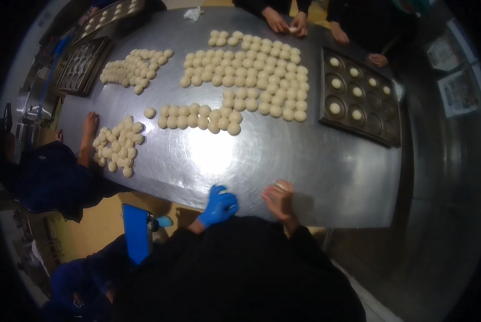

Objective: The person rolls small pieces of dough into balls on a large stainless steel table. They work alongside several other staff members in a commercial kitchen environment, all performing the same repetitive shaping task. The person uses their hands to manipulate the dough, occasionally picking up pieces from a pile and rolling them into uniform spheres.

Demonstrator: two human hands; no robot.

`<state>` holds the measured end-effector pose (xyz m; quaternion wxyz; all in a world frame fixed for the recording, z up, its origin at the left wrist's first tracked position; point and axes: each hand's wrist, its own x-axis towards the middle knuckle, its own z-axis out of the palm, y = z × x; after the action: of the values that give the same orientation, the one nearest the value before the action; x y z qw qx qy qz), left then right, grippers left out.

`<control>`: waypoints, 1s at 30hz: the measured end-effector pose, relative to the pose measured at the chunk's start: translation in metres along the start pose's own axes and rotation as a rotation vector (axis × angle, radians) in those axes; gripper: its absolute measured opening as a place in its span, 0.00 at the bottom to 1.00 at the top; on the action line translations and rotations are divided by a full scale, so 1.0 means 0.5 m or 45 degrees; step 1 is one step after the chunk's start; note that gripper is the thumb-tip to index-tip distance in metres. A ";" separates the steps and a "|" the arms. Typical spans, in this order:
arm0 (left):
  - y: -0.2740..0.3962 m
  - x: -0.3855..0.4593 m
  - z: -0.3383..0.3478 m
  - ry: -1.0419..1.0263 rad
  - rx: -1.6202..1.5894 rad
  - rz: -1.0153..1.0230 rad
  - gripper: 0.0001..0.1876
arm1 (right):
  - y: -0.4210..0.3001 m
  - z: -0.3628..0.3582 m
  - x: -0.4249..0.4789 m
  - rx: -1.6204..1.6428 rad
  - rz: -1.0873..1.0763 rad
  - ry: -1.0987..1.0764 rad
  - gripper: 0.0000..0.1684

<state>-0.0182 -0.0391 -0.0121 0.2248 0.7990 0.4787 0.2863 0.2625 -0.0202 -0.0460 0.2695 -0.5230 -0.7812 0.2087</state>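
My left hand [219, 205], in a blue glove, is over the near edge of a steel table [329, 169]. Its fingers curl around a small pale piece that looks like dough, mostly hidden. My bare right hand [278, 197] is to the right, fingers bent around a pale dough ball [281, 185] that shows in part near the fingertips. Beyond my hands lie a double row of dough balls [194, 116] and a large block of dough balls [248, 68]. One dough ball [149, 112] sits apart at the left end of the double row.
A dark baking tray [359, 124] with round wells, several holding dough balls, is at right. Loose dough balls [122, 141] and another group [136, 66] are at left, near stacked trays [81, 66]. Co-workers' hands [286, 24] are at the far edge; another's hand [91, 122] is left.
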 end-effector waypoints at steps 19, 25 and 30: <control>-0.078 0.111 -0.109 -0.284 0.088 -0.209 0.04 | 0.022 -0.098 0.144 -0.188 -0.035 0.155 0.03; -0.024 0.076 0.048 -0.020 -0.046 0.120 0.06 | -0.099 0.042 0.126 -0.008 -0.079 0.005 0.02; -0.075 0.135 -0.087 -0.020 0.084 -0.026 0.07 | -0.004 -0.066 0.179 -0.147 0.007 0.058 0.02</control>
<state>-0.0459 0.0415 0.0124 0.2051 0.8033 0.4941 0.2618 0.2544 0.0636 -0.0013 0.2562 -0.5445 -0.7841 0.1521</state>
